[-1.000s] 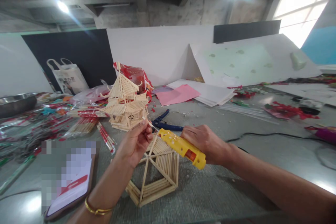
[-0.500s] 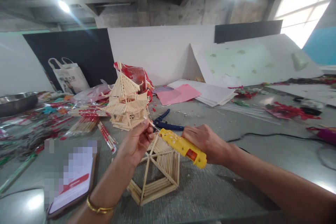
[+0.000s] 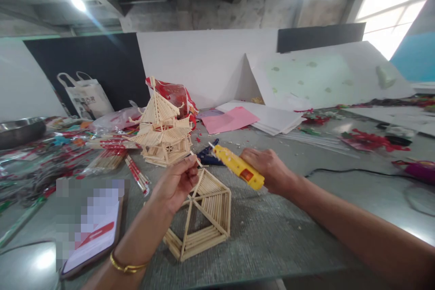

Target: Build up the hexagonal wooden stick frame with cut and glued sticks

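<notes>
Left hand [image 3: 176, 183] grip: fingertips pinched on a thin stick [image 3: 196, 160], above the stick frame [image 3: 204, 215] | right hand [image 3: 268, 170] grip: closed round the yellow glue gun [image 3: 238, 167], nozzle near the stick | stick frame on worktop [image 3: 288, 235]: several faces filled, near face looks open | stick tower [image 3: 163, 133] behind, looks built.

A single head-worn camera looked forward and down across the table [image 3: 292, 235], close above the left hand [image 3: 175, 183] at seven o'clock.
</notes>
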`<state>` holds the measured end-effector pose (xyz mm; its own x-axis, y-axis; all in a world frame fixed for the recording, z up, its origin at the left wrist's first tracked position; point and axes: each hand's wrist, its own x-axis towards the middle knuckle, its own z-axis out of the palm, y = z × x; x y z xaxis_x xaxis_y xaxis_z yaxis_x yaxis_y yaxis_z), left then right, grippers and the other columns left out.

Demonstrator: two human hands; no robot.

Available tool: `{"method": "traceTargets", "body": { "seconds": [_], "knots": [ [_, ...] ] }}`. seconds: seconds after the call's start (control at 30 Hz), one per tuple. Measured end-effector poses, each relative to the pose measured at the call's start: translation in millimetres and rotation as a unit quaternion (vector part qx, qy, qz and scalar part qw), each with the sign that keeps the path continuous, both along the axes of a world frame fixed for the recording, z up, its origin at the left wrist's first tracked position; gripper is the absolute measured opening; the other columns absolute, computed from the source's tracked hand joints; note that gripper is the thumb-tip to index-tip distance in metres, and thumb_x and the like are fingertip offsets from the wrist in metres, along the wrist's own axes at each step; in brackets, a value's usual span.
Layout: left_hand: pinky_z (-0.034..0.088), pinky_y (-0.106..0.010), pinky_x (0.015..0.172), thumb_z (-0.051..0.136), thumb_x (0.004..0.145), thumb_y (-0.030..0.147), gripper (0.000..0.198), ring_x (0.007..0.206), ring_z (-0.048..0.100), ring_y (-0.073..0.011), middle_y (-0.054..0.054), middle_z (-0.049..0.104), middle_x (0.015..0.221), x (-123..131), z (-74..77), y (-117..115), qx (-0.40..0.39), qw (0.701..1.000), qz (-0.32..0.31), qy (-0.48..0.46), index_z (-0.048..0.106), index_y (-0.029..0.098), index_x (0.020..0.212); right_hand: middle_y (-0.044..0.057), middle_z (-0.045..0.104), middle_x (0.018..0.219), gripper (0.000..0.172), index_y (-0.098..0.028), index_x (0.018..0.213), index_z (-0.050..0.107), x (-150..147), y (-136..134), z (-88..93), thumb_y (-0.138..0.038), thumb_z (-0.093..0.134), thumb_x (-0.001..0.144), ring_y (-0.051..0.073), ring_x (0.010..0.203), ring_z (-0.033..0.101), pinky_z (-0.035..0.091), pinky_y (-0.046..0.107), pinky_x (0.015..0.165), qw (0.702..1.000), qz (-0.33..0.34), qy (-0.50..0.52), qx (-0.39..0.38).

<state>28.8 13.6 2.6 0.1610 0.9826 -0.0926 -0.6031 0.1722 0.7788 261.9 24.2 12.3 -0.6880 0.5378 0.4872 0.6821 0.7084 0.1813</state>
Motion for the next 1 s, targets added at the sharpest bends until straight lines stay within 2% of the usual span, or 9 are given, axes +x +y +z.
{"method": "traceTargets", "body": {
  "seconds": [0.1,0.17,0.27,0.37,0.47,0.53,0.6,0.73,1.0],
  "knots": [
    [0.029,-0.014,0.042,0.071,0.061,0.017,0.014,0.047,0.039,-0.0024,0.004,0.049,0.056,-5.4,4.0,-3.6,0.053,0.988,-0.045,0.141,0.060,0.010,0.065,0.008,0.057,0.079,0.013,-0.014,0.082,0.047,12.0,17.9,-1.3,-0.023,0.042,0.073,0.015,0.068,0.051,0.025,0.025,0.053,0.995,-0.099,-0.010,-0.005],
    [0.029,-0.015,0.044,0.070,0.061,0.020,0.014,0.047,0.039,-0.0028,0.003,0.052,0.057,-10.4,8.9,-6.7,0.101,0.952,-0.075,0.280,0.062,0.011,0.068,0.008,0.058,0.080,0.016,-0.014,0.081,0.049,19.6,30.5,-3.7,-0.027,0.042,0.075,0.016,0.070,0.052,0.025,0.025,0.053,0.989,-0.146,-0.022,-0.018],
    [0.033,-0.018,0.051,0.067,0.063,0.023,0.013,0.052,0.045,-0.0063,0.001,0.057,0.060,-16.1,16.8,-11.4,0.170,0.855,-0.125,0.474,0.064,0.013,0.070,0.007,0.059,0.080,0.022,-0.014,0.081,0.051,27.8,45.5,-9.8,-0.033,0.039,0.080,0.016,0.069,0.052,0.023,0.025,0.053,0.981,-0.183,-0.040,-0.045],
    [0.033,-0.020,0.052,0.061,0.066,0.026,0.011,0.054,0.048,-0.0091,0.002,0.058,0.059,-17.9,21.7,-16.5,0.233,0.752,-0.171,0.593,0.064,0.016,0.071,0.007,0.060,0.078,0.027,-0.015,0.081,0.052,31.5,53.7,-16.7,-0.038,0.038,0.081,0.015,0.068,0.052,0.023,0.025,0.053,0.977,-0.193,-0.050,-0.074],
    [0.033,-0.020,0.052,0.058,0.066,0.024,0.009,0.054,0.049,-0.0098,0.003,0.059,0.059,-17.8,21.7,-21.8,0.269,0.682,-0.186,0.654,0.064,0.018,0.070,0.007,0.061,0.078,0.027,-0.015,0.083,0.052,31.9,56.6,-21.9,-0.038,0.040,0.080,0.015,0.066,0.053,0.023,0.025,0.052,0.976,-0.187,-0.058,-0.090],
    [0.032,-0.019,0.051,0.056,0.065,0.022,0.009,0.053,0.049,-0.0096,0.003,0.059,0.058,-18.2,19.6,-24.7,0.273,0.651,-0.209,0.676,0.063,0.018,0.067,0.007,0.061,0.080,0.027,-0.015,0.084,0.053,31.1,57.1,-24.1,-0.038,0.040,0.080,0.015,0.066,0.053,0.023,0.025,0.052,0.976,-0.183,-0.068,-0.099],
    [0.031,-0.019,0.050,0.054,0.065,0.021,0.010,0.052,0.049,-0.0095,0.003,0.059,0.058,-19.1,16.6,-26.5,0.270,0.637,-0.235,0.683,0.064,0.018,0.067,0.007,0.061,0.081,0.028,-0.015,0.084,0.053,29.9,57.4,-25.6,-0.039,0.040,0.080,0.015,0.067,0.053,0.023,0.025,0.052,0.974,-0.183,-0.074,-0.107],
    [0.030,-0.020,0.050,0.051,0.064,0.018,0.014,0.052,0.049,-0.0096,0.002,0.060,0.058,-19.8,11.0,-27.4,0.273,0.626,-0.266,0.680,0.065,0.018,0.068,0.006,0.061,0.082,0.033,-0.016,0.086,0.054,27.9,57.8,-26.9,-0.045,0.038,0.082,0.016,0.069,0.054,0.024,0.025,0.053,0.974,-0.178,-0.078,-0.116],
    [0.030,-0.020,0.050,0.048,0.065,0.017,0.017,0.054,0.050,-0.0102,0.000,0.061,0.060,-16.7,6.7,-26.8,0.289,0.601,-0.290,0.686,0.065,0.017,0.069,0.007,0.059,0.080,0.046,-0.015,0.085,0.054,26.1,57.0,-26.3,-0.056,0.032,0.084,0.017,0.071,0.054,0.026,0.025,0.055,0.979,-0.160,-0.069,-0.107]
  ]
}}
